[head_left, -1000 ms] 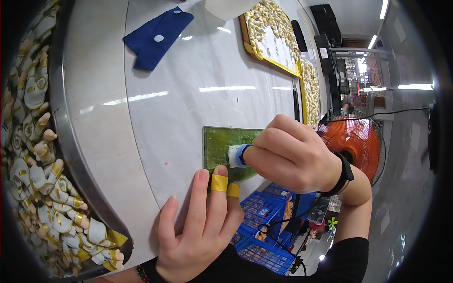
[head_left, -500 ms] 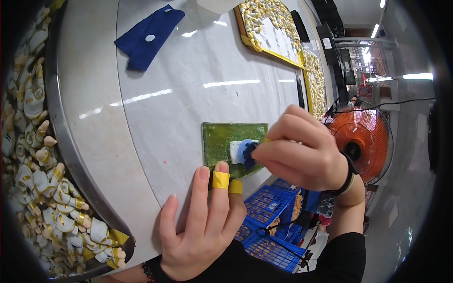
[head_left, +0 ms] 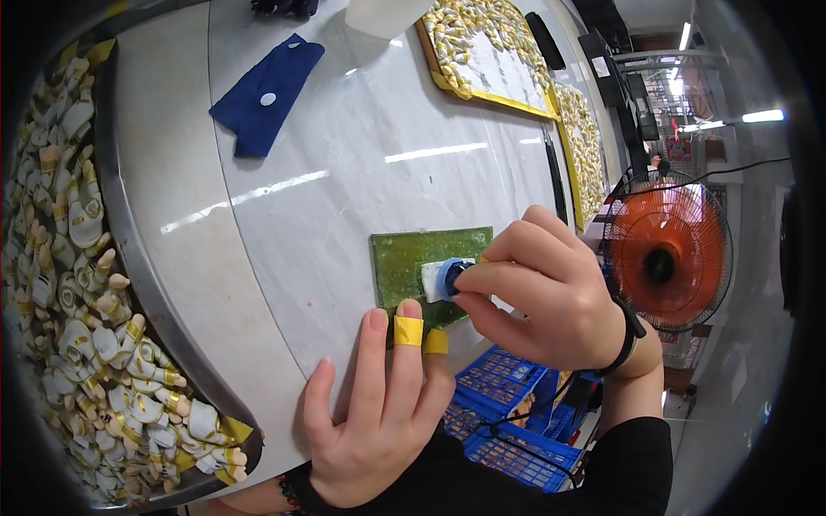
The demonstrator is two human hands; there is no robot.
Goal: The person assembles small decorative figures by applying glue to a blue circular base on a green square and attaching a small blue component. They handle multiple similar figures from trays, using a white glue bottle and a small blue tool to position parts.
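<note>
Seems midway, not yet done with one blue piece [head_left: 444,279], pinching it between nearly closed right fingers [head_left: 486,278] over one white pad [head_left: 430,284] on one green mat [head_left: 396,262], resting spread left fingers [head_left: 370,357], gripping nothing, on the mat's edge, with one cloth [head_left: 275,82] and two trays [head_left: 508,73] beyond on the desk [head_left: 310,224].

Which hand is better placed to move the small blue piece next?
Right, most likely: the right hand pinches the blue piece, while the left hand rests open at the near edge of the green slab.
</note>
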